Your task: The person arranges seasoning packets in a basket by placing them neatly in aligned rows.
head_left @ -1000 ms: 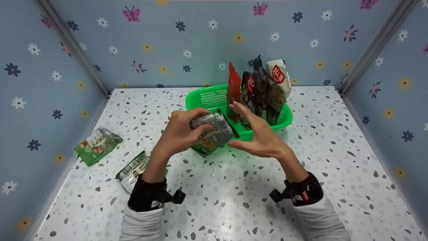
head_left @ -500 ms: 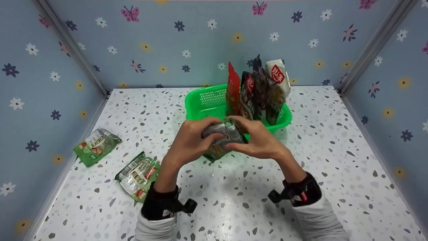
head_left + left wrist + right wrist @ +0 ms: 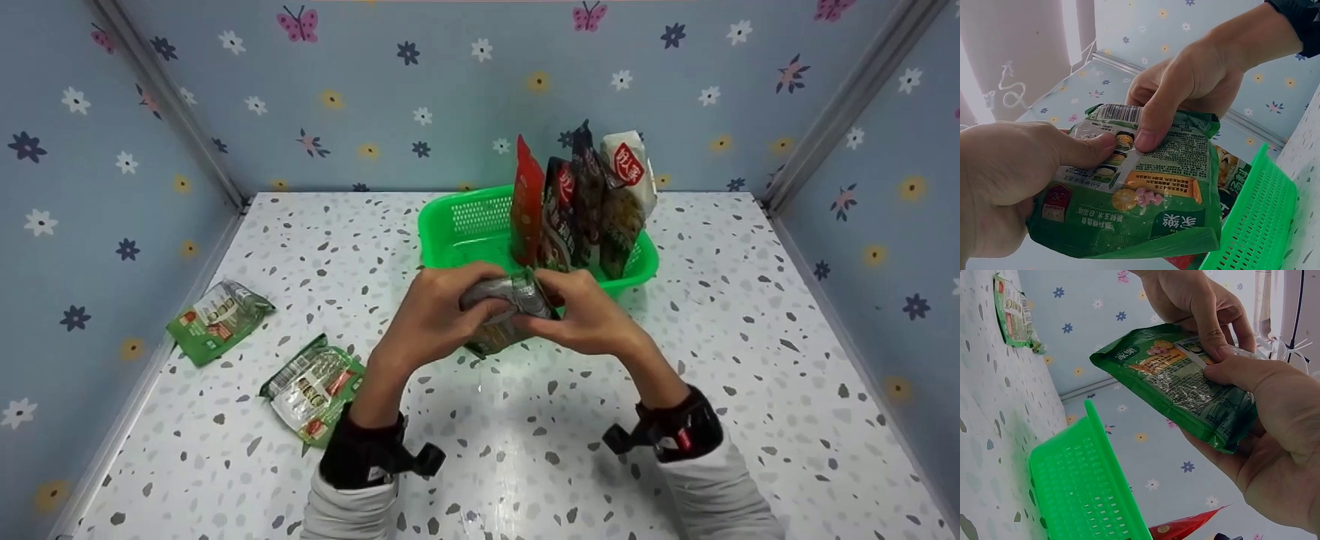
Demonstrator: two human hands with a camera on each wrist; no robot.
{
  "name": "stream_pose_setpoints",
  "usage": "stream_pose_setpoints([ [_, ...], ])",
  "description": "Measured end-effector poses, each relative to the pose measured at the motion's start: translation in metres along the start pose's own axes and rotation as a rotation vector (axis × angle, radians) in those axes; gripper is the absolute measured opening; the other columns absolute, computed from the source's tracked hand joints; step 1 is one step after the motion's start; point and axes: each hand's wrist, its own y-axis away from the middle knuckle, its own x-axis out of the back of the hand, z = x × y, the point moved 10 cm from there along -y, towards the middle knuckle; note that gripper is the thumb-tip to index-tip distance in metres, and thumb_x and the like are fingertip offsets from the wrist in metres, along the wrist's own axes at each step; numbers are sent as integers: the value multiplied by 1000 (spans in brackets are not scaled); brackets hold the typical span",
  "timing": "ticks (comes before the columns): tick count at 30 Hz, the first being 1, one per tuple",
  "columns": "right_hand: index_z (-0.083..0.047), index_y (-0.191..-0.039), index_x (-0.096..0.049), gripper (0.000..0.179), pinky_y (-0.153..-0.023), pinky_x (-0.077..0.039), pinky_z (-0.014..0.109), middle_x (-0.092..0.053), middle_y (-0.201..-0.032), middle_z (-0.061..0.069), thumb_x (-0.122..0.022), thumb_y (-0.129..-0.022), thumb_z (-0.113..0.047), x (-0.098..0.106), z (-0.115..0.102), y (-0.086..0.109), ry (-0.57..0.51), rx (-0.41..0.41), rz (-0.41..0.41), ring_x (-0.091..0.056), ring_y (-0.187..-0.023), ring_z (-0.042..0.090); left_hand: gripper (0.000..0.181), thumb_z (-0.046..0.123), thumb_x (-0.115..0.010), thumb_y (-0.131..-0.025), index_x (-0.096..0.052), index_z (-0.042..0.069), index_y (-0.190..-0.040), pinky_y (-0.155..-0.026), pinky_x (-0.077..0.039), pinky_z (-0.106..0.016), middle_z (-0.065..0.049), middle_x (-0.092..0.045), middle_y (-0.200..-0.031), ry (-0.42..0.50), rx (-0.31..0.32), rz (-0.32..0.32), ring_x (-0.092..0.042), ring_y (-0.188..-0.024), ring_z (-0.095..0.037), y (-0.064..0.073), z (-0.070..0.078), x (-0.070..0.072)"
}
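A green food packet (image 3: 1174, 163) with a barcode and printed text is held up between both hands, just in front of the basket in the head view. My left hand (image 3: 442, 307) grips one side of it, thumb flat on the printed face. From the other side my right hand (image 3: 589, 311) pinches it, its thumb close to the left thumb; most of its fingers are hidden behind the packet. The green plastic basket (image 3: 450, 217) stands beyond the hands. Inside it a red packet (image 3: 527, 202), dark packets (image 3: 556, 217) and a white-topped packet (image 3: 628, 195) stand upright.
Two more green packets lie on the speckled table at the left: one packet (image 3: 221, 319) near the left wall, another packet (image 3: 311, 394) beside the left forearm. Flower-patterned walls (image 3: 480, 97) enclose the back and both sides.
The left hand has moved right with the green packet, uncovering the packet on the table beside that forearm. The right hand, apart from the packet at first, has taken hold of its other side.
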Motion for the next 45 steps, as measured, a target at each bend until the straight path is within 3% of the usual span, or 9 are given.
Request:
stream_pose_setpoints([
  [4, -1, -127, -75, 30, -71, -57, 25, -83, -103, 12, -85, -100, -10, 5, 0, -1, 6, 9, 19, -73, -82, 12, 31, 19, -88, -101, -79, 8, -128, -81, -65, -41, -10, -85, -113, 2, 6, 34, -81, -96, -22, -2, -3, 2],
  [8, -1, -129, -75, 31, -75, -61, 23, -84, -109, 13, -85, -100, -8, 13, 0, 0, -8, 8, 55, -79, -87, 17, 58, 26, -91, -98, -69, 6, -148, -105, -63, -42, -11, -82, -130, 63, -2, 125, -78, -123, -24, -6, -7, 9],
  [12, 2, -135, -74, 39, -78, -64, 20, -84, -117, 18, -85, -98, -2, 24, 2, 2, -67, -15, 137, -81, -94, 15, 81, 23, -94, -95, -54, 7, -164, -118, -58, -49, -12, -75, -147, 206, 54, 234, -71, -141, -23, -6, -20, 14],
  [17, 7, -136, -73, 42, -81, -67, 23, -82, -121, 24, -84, -96, 4, 37, 7, 6, -199, -62, 315, -81, -100, 10, 83, 22, -88, -99, -47, 7, -169, -135, -43, -49, -13, -65, -159, 457, 163, 314, -59, -155, -22, -3, -37, 6],
  [20, 8, -136, -72, 42, -76, -66, 24, -84, -118, 14, -82, -95, 7, 43, 8, 10, -272, -60, 430, -81, -93, 11, 77, 23, -85, -100, -49, 5, -166, -130, -49, -43, -15, -64, -157, 593, 213, 346, -61, -152, -23, -2, -40, -3],
  [24, 8, -137, -71, 41, -67, -63, 25, -84, -115, -1, -78, -97, 5, 47, 11, 15, -366, -85, 564, -79, -87, 15, 65, 16, -82, -101, -56, 4, -159, -110, -63, -38, -17, -70, -147, 704, 247, 370, -72, -133, -26, -2, -39, -15],
  [28, 7, -138, -70, 42, -72, -65, 27, -83, -118, 5, -78, -97, 2, 48, 17, 21, -438, -144, 656, -82, -98, 18, 54, 14, -82, -100, -65, 3, -151, -101, -67, -38, -18, -74, -139, 731, 293, 370, -77, -123, -27, 0, -39, -26],
  [37, 7, -138, -70, 42, -71, -66, 27, -83, -116, 10, -79, -97, 0, 43, 24, 21, -455, -194, 652, -82, -97, 20, 37, 8, -84, -101, -76, 0, -136, -86, -70, -35, -19, -83, -125, 723, 327, 407, -83, -106, -24, 4, -40, -28],
  [45, 5, -139, -69, 43, -66, -62, 26, -82, -116, 9, -79, -98, -1, 40, 23, 19, -454, -197, 622, -79, -91, 18, 34, 4, -83, -101, -78, -1, -134, -87, -71, -36, -20, -84, -123, 728, 304, 423, -85, -108, -25, 4, -40, -24],
])
